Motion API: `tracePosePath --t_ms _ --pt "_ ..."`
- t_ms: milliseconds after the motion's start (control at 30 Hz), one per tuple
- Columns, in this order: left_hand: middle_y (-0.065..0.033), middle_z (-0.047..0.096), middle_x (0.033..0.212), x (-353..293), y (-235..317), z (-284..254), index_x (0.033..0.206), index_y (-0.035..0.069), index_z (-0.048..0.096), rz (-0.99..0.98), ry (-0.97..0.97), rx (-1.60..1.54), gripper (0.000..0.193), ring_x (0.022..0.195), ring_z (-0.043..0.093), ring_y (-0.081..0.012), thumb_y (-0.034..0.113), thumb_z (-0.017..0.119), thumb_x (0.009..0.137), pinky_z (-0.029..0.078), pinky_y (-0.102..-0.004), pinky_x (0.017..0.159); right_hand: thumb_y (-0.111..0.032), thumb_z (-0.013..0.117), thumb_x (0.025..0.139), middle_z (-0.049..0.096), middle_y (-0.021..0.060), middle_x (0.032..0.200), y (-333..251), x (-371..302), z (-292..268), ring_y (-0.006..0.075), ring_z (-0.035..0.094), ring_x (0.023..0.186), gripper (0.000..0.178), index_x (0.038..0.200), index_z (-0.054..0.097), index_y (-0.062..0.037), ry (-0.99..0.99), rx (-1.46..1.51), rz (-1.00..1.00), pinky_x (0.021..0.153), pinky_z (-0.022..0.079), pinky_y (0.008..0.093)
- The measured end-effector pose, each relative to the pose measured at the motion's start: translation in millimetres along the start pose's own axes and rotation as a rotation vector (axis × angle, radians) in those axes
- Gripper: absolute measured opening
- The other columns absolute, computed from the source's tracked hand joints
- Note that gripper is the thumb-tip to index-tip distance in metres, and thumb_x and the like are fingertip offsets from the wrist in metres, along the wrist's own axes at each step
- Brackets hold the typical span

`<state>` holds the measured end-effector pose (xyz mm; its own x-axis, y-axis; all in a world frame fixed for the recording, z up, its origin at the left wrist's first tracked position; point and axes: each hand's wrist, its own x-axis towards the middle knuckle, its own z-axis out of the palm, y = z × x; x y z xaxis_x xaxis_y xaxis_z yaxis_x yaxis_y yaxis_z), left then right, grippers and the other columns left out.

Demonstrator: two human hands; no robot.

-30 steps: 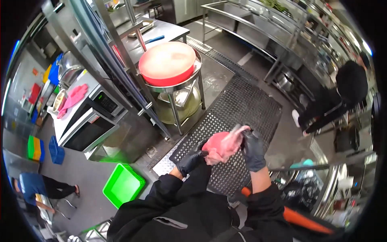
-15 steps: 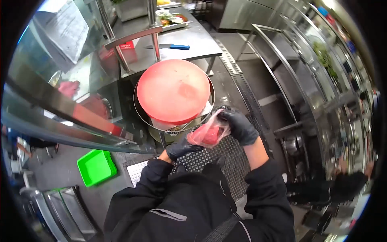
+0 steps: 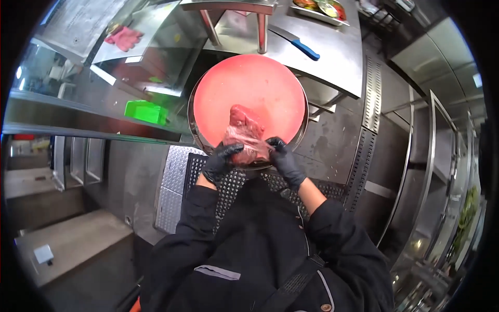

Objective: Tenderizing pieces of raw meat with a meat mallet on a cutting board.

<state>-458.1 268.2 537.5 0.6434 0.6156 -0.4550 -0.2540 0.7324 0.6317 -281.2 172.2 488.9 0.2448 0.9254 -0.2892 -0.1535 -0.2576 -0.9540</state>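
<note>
Clear plastic film [image 3: 246, 139] on raw red meat [image 3: 241, 115] is pinched by nearly closed black-gloved left hand [image 3: 220, 163] and black-gloved right hand [image 3: 286, 162], at six o'clock over a round red board [image 3: 223, 86].

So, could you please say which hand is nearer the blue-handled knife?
Right. The right hand is at the right of the red meat, below the knife in the picture; the left hand is at the meat's left, farther off, below and left of the knife.
</note>
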Motion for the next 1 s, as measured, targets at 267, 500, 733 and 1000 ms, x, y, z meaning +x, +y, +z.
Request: tracePosePath --t_ms 267,500,733,1000 --pt "-0.0212 0.061 0.106 97.9 66.6 -88.4 0.105 0.002 0.059 0.254 0.519 1.547 0.043 0.09 0.062 -0.0335 0.026 0.073 0.073 0.05 -0.0371 0.079 -0.016 0.067 0.085 0.062 0.0036 0.083 -21.1 50.6 -55.4 0.0097 0.055 0.07 0.023 0.099 0.06 -0.0005 -0.074 -0.253 0.067 0.062 0.047 0.0251" --pt "-0.0137 0.053 0.121 111.0 37.6 -5.7 0.11 0.01 0.06 0.826 0.277 1.749 0.043 0.116 0.048 -0.0312 0.025 0.072 0.072 0.037 -0.0408 0.099 -0.016 0.06 0.087 0.062 0.0053 0.082 -30.2 128.7 -44.4 0.0109 0.059 0.064 0.022 0.103 0.056 -0.0014 -0.151 -0.305 0.099 0.053 0.046 0.0238" --pt "-0.0204 0.052 0.119 60.1 8.6 -33.3 0.088 0.005 0.062 0.585 0.662 1.55 0.03 0.112 0.049 -0.0363 0.027 0.076 0.072 0.039 -0.0426 0.095 -0.016 0.054 0.09 0.062 0.007 0.085 -14.4 193.1 -37.9 0.0131 0.06 0.066 0.023 0.107 0.054 -0.0015 -0.309 -0.21 0.185 0.055 0.048 0.0254" --pt "-0.0232 0.051 0.124 98.4 17.7 -0.8 0.13 -0.005 0.04 0.307 0.982 1.322 0.078 0.12 0.047 -0.0331 0.027 0.078 0.071 0.037 -0.0382 0.101 -0.033 0.068 0.081 0.063 0.0116 0.087 -21.1 217.4 -7.4 0.0168 0.061 0.071 0.046 0.107 0.055 0.0027 -0.503 -0.424 0.236 0.062 0.05 0.028"
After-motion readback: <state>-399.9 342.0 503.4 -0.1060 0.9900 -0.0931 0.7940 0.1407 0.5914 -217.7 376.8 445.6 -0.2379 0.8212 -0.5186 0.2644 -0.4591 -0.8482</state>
